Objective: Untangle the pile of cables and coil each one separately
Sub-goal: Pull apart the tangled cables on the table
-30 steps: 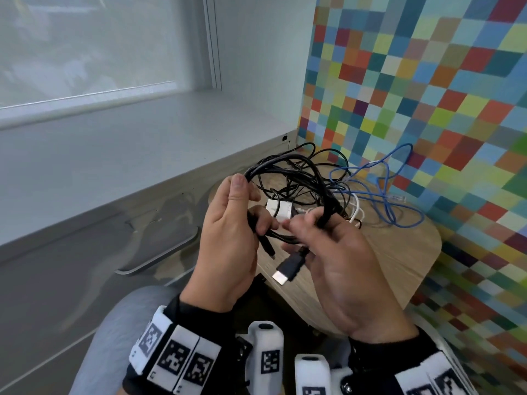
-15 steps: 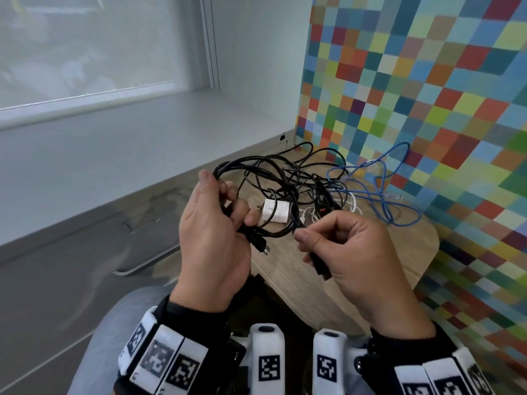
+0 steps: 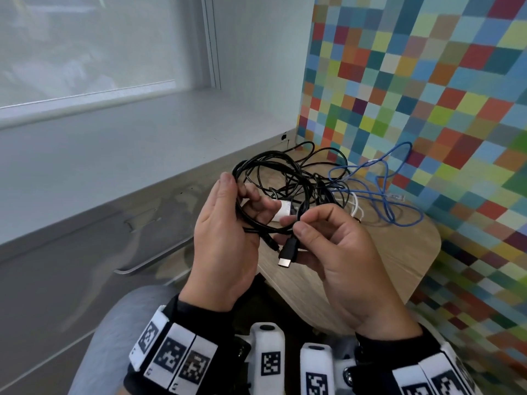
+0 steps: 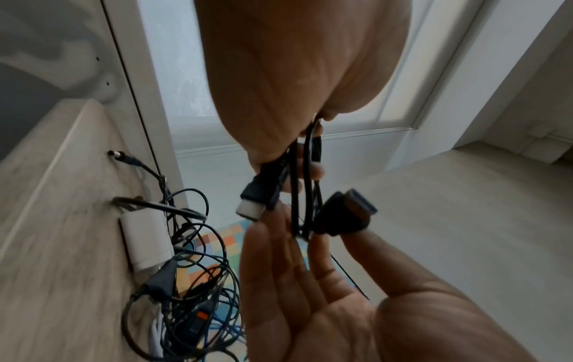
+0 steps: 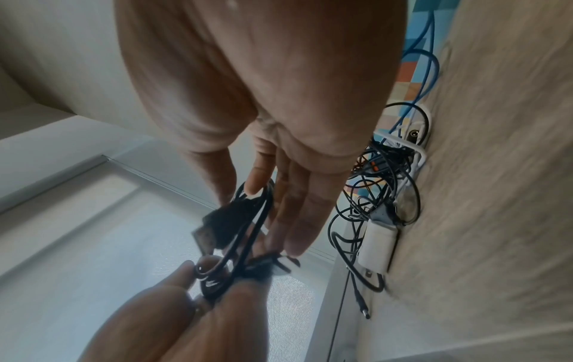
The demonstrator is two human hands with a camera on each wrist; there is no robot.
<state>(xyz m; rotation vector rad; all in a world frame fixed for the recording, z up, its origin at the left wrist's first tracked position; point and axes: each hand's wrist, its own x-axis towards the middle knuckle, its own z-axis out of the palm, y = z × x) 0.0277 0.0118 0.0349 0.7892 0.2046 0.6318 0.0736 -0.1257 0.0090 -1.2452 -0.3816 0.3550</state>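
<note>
A rounded light-wood table [image 3: 379, 269] is sitting against the wall of coloured squares [image 3: 427, 81], carrying a tangled pile of black, blue and white cables [image 3: 356, 192] with a white plug adapter [image 3: 285, 213] in it. Above its near edge, the left hand [image 3: 225, 238] is curling its fingers round several loops of a black cable [image 3: 256, 172]. The right hand [image 3: 339, 252] is pinching that same cable between thumb and forefinger just behind its black, silver-tipped connector [image 3: 288, 253], which is pointing down between the two hands.
</note>
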